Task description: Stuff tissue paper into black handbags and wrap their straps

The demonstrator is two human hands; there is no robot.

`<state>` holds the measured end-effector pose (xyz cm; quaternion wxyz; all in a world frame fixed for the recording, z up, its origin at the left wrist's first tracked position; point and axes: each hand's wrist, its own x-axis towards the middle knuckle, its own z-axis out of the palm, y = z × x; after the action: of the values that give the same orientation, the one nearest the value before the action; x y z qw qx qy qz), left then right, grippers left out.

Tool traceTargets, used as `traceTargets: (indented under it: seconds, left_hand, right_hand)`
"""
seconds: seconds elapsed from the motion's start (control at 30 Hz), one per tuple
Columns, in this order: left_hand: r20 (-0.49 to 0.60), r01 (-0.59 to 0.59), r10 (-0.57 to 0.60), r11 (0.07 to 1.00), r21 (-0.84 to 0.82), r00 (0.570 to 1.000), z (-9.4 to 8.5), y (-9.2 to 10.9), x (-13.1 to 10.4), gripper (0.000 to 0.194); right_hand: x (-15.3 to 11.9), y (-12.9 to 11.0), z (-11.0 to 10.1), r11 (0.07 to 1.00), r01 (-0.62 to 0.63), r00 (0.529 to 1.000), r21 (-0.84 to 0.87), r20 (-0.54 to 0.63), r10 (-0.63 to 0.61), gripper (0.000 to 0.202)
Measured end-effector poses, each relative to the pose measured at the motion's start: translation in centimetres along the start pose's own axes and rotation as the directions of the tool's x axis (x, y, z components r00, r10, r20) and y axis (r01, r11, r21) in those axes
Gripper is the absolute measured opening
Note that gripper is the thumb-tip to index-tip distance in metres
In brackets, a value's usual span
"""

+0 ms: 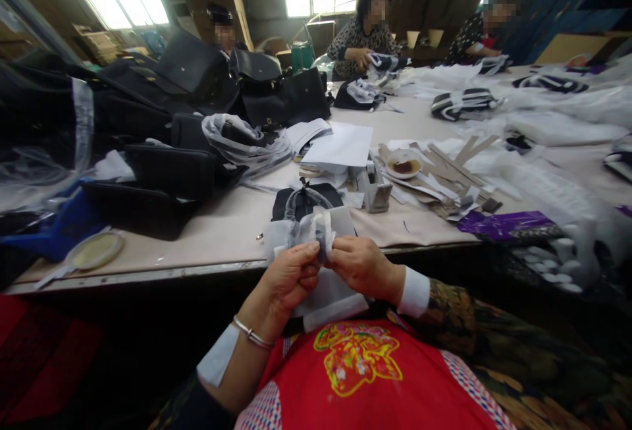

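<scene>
A small black bag (282, 202) lies at the table's front edge, its handles wrapped in clear film. Translucent white wrapping (342, 220) covers its near part and hangs over the edge toward my lap. My left hand (295, 278) pinches the wrapping from the left, fingers curled. From the right, my right hand (364, 265) grips the same wrapping, its fingers pressed together close to the left ones. A bunched piece of the white material stands up between the two hands. The fingertips of both hands are partly hidden in it.
Black bags (170, 170) are piled on the left beside a blue bin (59, 229) and a round lid (96, 250). Ahead are white sheets (340, 145), a grey box (376, 193), a dish (403, 164) and cardboard strips (457, 166). Several people are across the table.
</scene>
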<state>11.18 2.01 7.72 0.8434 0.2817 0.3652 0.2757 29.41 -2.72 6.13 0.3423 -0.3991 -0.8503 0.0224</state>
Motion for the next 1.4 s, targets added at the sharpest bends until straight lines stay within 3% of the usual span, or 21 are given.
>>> traceTargets:
  seconds: [0.1, 0.17, 0.2, 0.27, 0.33, 0.37, 0.43, 0.5, 0.57, 0.63, 0.7, 0.77, 0.9, 0.97, 1.13, 1.2, 1.3, 1.33, 1.4]
  left_hand:
    - [-0.036, -0.087, 0.092, 0.989, 0.118, 0.995, 0.3, -0.2, -0.1, 0.038]
    - [-0.066, -0.203, 0.229, 0.939, 0.277, 0.971, 0.4, -0.4, -0.4, 0.031]
    - [-0.064, -0.271, 0.318, 0.884, 0.380, 0.946, 0.4, -0.6, -0.5, 0.028]
    - [-0.006, -0.398, 0.494, 0.707, 0.585, 0.869, 0.5, -0.9, -0.6, 0.019]
    - [0.084, -0.474, 0.604, 0.523, 0.708, 0.793, 0.6, -1.3, -0.6, 0.016]
    - [0.117, -0.491, 0.626, 0.467, 0.736, 0.771, 0.6, -1.4, -0.5, 0.017]
    - [0.132, -0.478, 0.608, 0.452, 0.753, 0.783, 0.5, -1.4, -0.4, 0.017]
    - [0.090, -0.386, 0.468, 0.588, 0.711, 0.879, 0.3, -1.0, -0.3, 0.017]
    - [0.052, -0.199, 0.205, 0.810, 0.552, 0.977, 0.1, -0.3, -0.2, 0.026]
    - [0.057, 0.009, -0.030, 0.942, 0.335, 0.998, 0.2, 0.3, 0.0, 0.037]
    - [0.034, 0.104, -0.113, 0.975, 0.199, 0.993, 0.6, 0.5, 0.3, 0.039]
    - [-0.031, 0.099, -0.095, 0.980, 0.174, 0.995, 1.2, 0.1, 0.7, 0.034]
    - [-0.112, 0.029, -0.009, 0.983, 0.183, 0.994, 2.0, -1.5, 1.1, 0.032]
    - [-0.141, -0.018, 0.048, 0.977, 0.211, 0.989, 2.0, -2.2, 1.3, 0.038]
    - [-0.178, -0.106, 0.202, 0.893, 0.438, 0.963, 1.8, -2.4, 1.9, 0.051]
    - [-0.164, -0.118, 0.230, 0.854, 0.507, 0.959, 2.0, -2.1, 1.9, 0.051]
    - [-0.147, -0.152, 0.281, 0.809, 0.568, 0.948, 2.0, -1.8, 1.9, 0.053]
    - [-0.140, -0.168, 0.301, 0.798, 0.579, 0.943, 1.9, -1.8, 1.9, 0.055]
    - [-0.137, -0.187, 0.326, 0.785, 0.590, 0.935, 1.4, -1.7, 2.0, 0.058]
  right_hand:
    - [-0.1, 0.5, -0.2, 0.997, -0.050, 0.996, 0.057, 0.071, 0.046, 0.021]
    - [0.1, 0.6, -0.6, 0.918, -0.253, 0.967, 0.306, 0.123, 0.225, 0.024]
    - [0.4, 0.7, -0.7, 0.794, -0.388, 0.922, 0.468, 0.185, 0.341, 0.031]
    - [1.0, 1.0, -0.8, 0.359, -0.607, 0.759, 0.709, 0.384, 0.526, 0.044]
    - [1.6, 1.3, -0.6, -0.081, -0.657, 0.584, 0.749, 0.574, 0.574, 0.051]
    - [1.8, 1.4, -0.5, -0.216, -0.640, 0.530, 0.737, 0.627, 0.571, 0.052]
    - [2.2, 1.5, -0.1, -0.316, -0.606, 0.487, 0.730, 0.654, 0.578, 0.053]
    - [2.3, 1.5, 0.1, -0.254, -0.608, 0.493, 0.753, 0.608, 0.623, 0.049]
    - [2.3, 1.3, 0.2, -0.068, -0.633, 0.538, 0.772, 0.501, 0.678, 0.043]
    - [2.2, 1.1, 0.4, 0.155, -0.647, 0.608, 0.747, 0.383, 0.696, 0.037]
    - [2.0, 0.9, 0.7, 0.314, -0.641, 0.656, 0.700, 0.288, 0.698, 0.034]
    - [1.8, 0.8, 1.2, 0.382, -0.644, 0.665, 0.663, 0.239, 0.708, 0.034]
    - [1.1, 1.0, 2.1, 0.397, -0.644, 0.678, 0.654, 0.247, 0.693, 0.035]
    - [0.8, 1.1, 2.0, 0.459, -0.606, 0.729, 0.650, 0.221, 0.648, 0.033]
    - [0.2, 0.8, 0.5, 0.817, -0.419, 0.898, 0.395, 0.050, 0.437, 0.015]
    - [-0.3, 0.9, -0.4, 0.876, -0.346, 0.934, 0.337, 0.032, 0.357, 0.009]
    - [-1.5, 2.1, -1.8, 0.869, -0.355, 0.917, 0.345, -0.051, 0.395, 0.020]
    - [-2.0, 2.7, -2.4, 0.843, -0.405, 0.885, 0.353, -0.082, 0.459, 0.022]
    - [-2.9, 3.7, -3.9, 0.731, -0.535, 0.773, 0.423, -0.103, 0.626, 0.021]
